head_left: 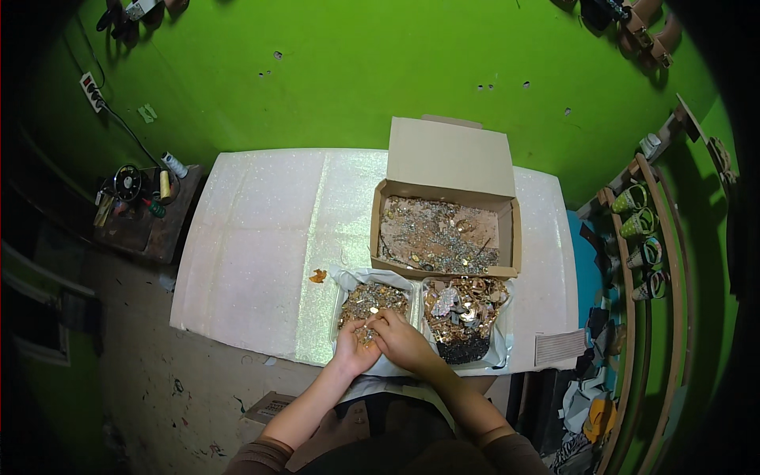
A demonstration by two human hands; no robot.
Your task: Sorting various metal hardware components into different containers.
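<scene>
My left hand is cupped over the near edge of a lined tray filled with small shiny beads and metal bits. My right hand meets it there, fingers bent and pinched together at the left fingertips. Whatever the fingers hold is too small to make out. Just right of my hands, a second lined tray carries gold and silver trinkets with black beads at its near end. Behind both trays stands an open cardboard box with small loose beads scattered over its bottom.
A white glittery cloth covers the table. An orange-brown scrap lies left of the trays, a striped flat piece at the right edge. A wooden rack with sandals stands right; a dark sewing table with thread spools stands left.
</scene>
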